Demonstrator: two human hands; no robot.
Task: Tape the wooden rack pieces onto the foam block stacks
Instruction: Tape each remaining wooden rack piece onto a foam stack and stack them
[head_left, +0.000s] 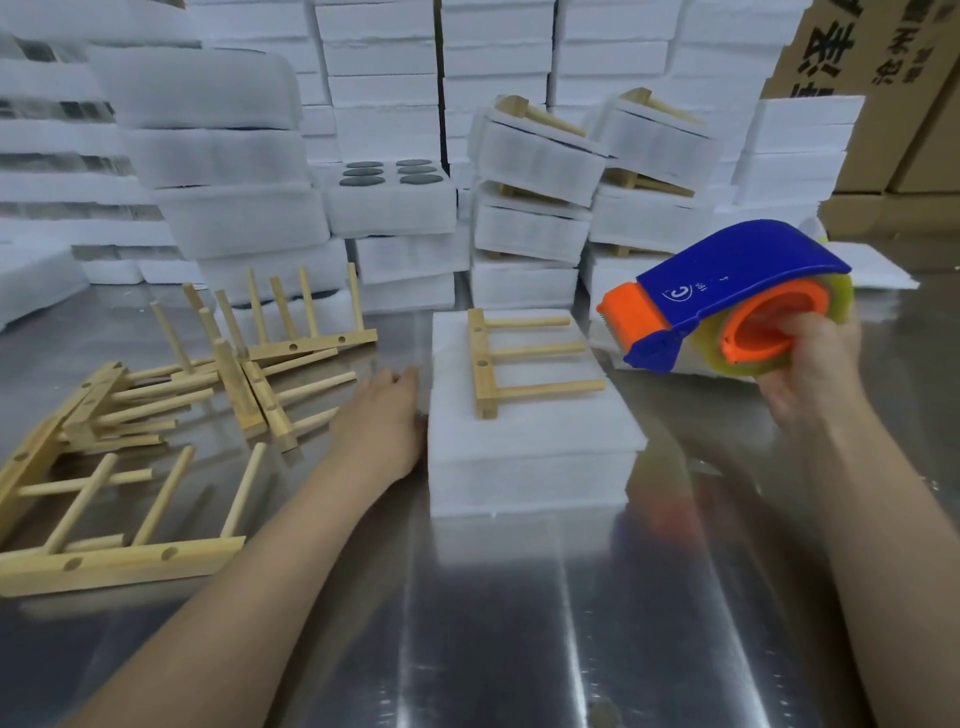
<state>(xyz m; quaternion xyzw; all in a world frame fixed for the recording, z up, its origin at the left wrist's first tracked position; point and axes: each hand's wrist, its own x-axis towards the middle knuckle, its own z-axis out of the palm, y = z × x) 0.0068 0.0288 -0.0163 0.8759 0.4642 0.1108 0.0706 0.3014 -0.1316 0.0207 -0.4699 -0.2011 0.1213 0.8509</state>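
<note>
A white foam block stack (530, 457) stands on the metal table in front of me. A wooden rack piece (511, 358) with three dowels lies flat on its top. My left hand (382, 421) rests against the stack's left side with the fingers straight. My right hand (805, 364) grips a blue and orange tape dispenser (727, 296) holding a roll of clear tape, raised to the right of the stack, its cutter end pointing at the rack piece.
Several loose wooden rack pieces (156, 415) lie in a heap on the steel table (467, 623) at left. Taped foam stacks with racks (540, 208) pile up behind. Foam blocks (228, 156) fill the back; cardboard boxes (893, 78) stand at far right.
</note>
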